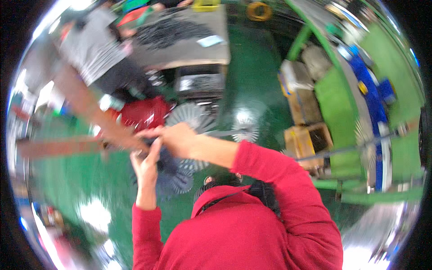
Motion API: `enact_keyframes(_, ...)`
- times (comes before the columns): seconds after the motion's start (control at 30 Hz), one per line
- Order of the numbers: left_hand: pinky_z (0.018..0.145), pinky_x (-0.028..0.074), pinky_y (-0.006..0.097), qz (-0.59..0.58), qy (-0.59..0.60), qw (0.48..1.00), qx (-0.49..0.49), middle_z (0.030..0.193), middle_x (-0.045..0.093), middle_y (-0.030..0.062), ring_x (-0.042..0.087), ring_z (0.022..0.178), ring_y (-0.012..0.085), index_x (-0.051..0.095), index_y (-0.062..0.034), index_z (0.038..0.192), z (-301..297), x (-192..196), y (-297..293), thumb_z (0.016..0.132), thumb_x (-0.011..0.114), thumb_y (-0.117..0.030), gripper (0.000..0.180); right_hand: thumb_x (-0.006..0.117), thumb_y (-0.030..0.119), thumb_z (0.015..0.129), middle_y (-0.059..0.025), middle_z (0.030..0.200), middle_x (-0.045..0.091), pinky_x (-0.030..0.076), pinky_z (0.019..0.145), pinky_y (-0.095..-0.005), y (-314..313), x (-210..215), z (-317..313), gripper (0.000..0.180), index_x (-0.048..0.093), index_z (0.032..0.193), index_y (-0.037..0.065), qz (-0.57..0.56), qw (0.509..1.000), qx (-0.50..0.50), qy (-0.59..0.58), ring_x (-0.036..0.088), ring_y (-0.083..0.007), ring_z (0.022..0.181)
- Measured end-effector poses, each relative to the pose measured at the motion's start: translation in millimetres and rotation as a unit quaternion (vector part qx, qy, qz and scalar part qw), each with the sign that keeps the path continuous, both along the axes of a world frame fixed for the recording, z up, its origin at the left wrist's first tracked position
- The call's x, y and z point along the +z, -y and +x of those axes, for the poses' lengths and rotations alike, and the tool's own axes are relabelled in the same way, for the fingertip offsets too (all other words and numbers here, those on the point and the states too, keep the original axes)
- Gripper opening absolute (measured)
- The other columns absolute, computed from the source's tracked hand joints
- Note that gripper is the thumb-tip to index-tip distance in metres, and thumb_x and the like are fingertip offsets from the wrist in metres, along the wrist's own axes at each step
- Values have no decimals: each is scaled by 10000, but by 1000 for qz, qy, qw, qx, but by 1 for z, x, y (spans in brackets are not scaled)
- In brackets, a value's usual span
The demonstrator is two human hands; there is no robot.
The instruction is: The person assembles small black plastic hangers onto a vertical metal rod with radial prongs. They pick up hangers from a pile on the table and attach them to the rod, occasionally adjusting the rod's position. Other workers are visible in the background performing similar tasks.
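Blurrily, both hands (pixel 146 164) (pixel 177 137) grip finned metal rod (pixel 225 132); red crate (pixel 144 112) beyond.

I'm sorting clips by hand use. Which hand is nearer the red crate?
The right hand is nearer: it sits just right of the red crate, at its lower corner. The left hand is below the crate, farther off, under the right hand.
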State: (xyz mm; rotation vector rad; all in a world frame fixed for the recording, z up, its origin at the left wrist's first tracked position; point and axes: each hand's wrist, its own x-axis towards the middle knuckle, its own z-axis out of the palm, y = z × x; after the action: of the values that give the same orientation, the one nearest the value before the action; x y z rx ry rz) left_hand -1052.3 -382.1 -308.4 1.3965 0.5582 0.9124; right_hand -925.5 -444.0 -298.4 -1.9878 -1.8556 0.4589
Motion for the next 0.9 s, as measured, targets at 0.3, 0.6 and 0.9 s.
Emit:
enact_keyframes(0.3,497,292,179,21,-9,998,-57,1000,590,24,386,577,28,567,-54,1039,8,-40,14,837,639,-20,217,728,137,733,-120,1094,581,450,926,-381,243,127,61,478,536,1165,67,265,909,-311,79,549,-304,1076)
enact_keyframes(0.6,498,258,200,32,-60,995,-68,881,549,18,338,548,44,516,-44,1073,22,-52,10,858,601,-10,234,851,303,672,-252,1336,443,358,1031,-371,571,118,150,1001,255,1390,-60,450,460,-765,36,480,-284,1207)
enact_keyframes(0.9,509,329,260,165,-118,978,-54,693,510,6,405,576,107,647,-26,960,29,5,46,859,672,-165,174,711,207,832,22,617,507,471,589,-273,548,117,212,252,647,951,-6,509,539,-658,-133,500,-90,546)
